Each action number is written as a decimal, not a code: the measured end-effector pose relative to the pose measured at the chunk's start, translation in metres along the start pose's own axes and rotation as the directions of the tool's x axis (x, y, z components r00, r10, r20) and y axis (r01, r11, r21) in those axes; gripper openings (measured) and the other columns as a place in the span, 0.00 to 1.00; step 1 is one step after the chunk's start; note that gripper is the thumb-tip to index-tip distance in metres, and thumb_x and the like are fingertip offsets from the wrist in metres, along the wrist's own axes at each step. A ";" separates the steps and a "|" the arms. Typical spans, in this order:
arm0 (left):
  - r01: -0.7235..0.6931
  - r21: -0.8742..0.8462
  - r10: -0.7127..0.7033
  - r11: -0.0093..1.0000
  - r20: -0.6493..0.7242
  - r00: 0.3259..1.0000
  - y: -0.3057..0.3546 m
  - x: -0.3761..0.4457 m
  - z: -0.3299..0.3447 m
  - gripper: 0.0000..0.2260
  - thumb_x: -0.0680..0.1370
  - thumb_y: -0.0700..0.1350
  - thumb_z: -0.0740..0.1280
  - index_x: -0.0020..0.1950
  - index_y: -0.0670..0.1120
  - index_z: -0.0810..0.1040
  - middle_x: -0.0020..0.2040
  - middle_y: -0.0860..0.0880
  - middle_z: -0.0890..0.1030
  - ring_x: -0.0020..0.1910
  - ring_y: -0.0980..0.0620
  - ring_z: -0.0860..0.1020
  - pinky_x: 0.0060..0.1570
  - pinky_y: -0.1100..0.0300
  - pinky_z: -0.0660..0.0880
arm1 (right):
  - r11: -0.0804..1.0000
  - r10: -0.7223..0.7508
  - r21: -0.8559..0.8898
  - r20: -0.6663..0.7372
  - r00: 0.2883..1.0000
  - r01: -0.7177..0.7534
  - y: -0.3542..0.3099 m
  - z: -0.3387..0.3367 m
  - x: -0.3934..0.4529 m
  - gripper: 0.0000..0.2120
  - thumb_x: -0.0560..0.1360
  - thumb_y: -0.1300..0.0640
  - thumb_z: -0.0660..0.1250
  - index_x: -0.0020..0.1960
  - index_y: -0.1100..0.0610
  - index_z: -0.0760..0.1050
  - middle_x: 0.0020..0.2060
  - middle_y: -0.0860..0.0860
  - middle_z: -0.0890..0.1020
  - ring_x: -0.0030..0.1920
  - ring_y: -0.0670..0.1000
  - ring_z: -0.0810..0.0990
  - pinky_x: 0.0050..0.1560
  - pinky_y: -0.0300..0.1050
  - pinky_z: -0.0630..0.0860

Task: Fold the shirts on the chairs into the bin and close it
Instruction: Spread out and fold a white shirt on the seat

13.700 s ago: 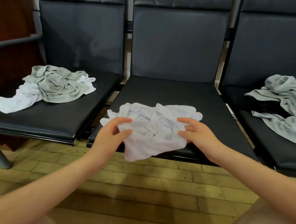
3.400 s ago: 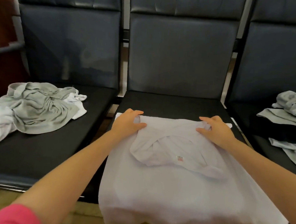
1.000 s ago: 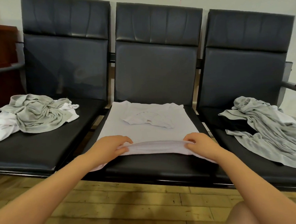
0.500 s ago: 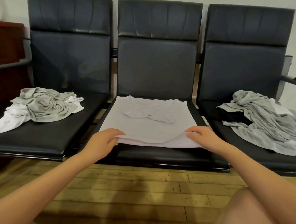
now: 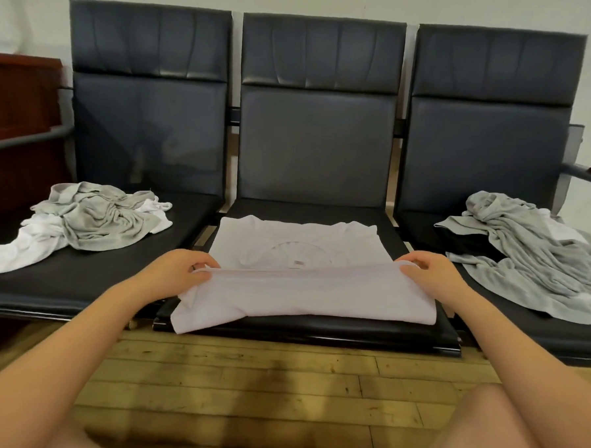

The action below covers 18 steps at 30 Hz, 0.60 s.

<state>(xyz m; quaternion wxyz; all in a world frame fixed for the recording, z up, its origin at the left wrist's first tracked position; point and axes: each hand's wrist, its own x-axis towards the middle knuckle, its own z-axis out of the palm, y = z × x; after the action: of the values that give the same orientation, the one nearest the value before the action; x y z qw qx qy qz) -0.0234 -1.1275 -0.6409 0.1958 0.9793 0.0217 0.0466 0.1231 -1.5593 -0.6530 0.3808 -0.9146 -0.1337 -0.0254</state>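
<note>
Both forearms are bare from the bottom of the view up to the wrists, with no sleeve, watch or bracelet on them. The left hand [image 5: 178, 269] and the right hand [image 5: 431, 275] wear no gloves or rings. Two bare knees show at the bottom corners of the view.

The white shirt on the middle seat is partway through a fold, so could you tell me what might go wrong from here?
1. The white shirt has a near left corner hanging past the seat edge; it may bunch and skew the fold.
2. The left hand and right hand pinch only the hem's ends, so its middle may sag.
3. No bin is in view, so the folded shirt may come undone while carried.
</note>
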 end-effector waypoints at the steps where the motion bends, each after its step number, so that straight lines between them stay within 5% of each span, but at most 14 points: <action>1: 0.015 -0.050 -0.015 0.999 -0.001 1.000 -0.002 0.002 -0.001 0.12 0.79 0.44 0.65 0.47 0.64 0.76 0.49 0.58 0.80 0.51 0.58 0.77 0.51 0.61 0.74 | 1.000 0.010 0.000 -0.025 1.000 -0.010 0.002 0.001 0.002 0.08 0.78 0.55 0.64 0.53 0.51 0.80 0.51 0.49 0.81 0.55 0.49 0.76 0.56 0.46 0.71; 6: 0.036 -0.415 -0.082 0.909 -0.093 0.992 0.009 0.016 0.004 0.10 0.81 0.44 0.60 0.53 0.57 0.79 0.52 0.60 0.79 0.53 0.60 0.75 0.48 0.64 0.69 | 0.992 -0.004 0.124 -0.128 0.992 0.019 0.002 0.007 0.008 0.07 0.78 0.58 0.64 0.51 0.52 0.79 0.46 0.47 0.80 0.50 0.48 0.76 0.45 0.39 0.69; 11: -0.008 -0.437 -0.075 0.899 -0.174 0.982 0.011 0.032 0.007 0.12 0.82 0.44 0.59 0.52 0.60 0.78 0.52 0.63 0.77 0.52 0.63 0.73 0.52 0.64 0.67 | 0.992 -0.057 0.101 -0.119 0.991 0.069 0.002 0.017 0.020 0.09 0.79 0.59 0.63 0.56 0.53 0.80 0.49 0.47 0.80 0.52 0.46 0.76 0.54 0.42 0.68; 18: 0.153 -0.633 -0.335 0.759 -0.178 0.925 0.020 0.070 -0.007 0.10 0.81 0.42 0.59 0.54 0.53 0.78 0.53 0.53 0.76 0.49 0.57 0.73 0.41 0.64 0.68 | 0.984 -0.105 0.112 -0.245 0.964 0.136 -0.022 0.014 0.059 0.07 0.79 0.58 0.63 0.53 0.52 0.80 0.46 0.47 0.80 0.47 0.44 0.76 0.45 0.33 0.68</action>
<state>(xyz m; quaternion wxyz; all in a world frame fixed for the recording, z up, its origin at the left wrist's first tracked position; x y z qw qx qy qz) 0.0463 -1.1384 -0.6207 0.4994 0.8354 0.1616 0.1631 0.1731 -1.5219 -0.6388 0.4494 -0.8689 -0.1439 -0.1493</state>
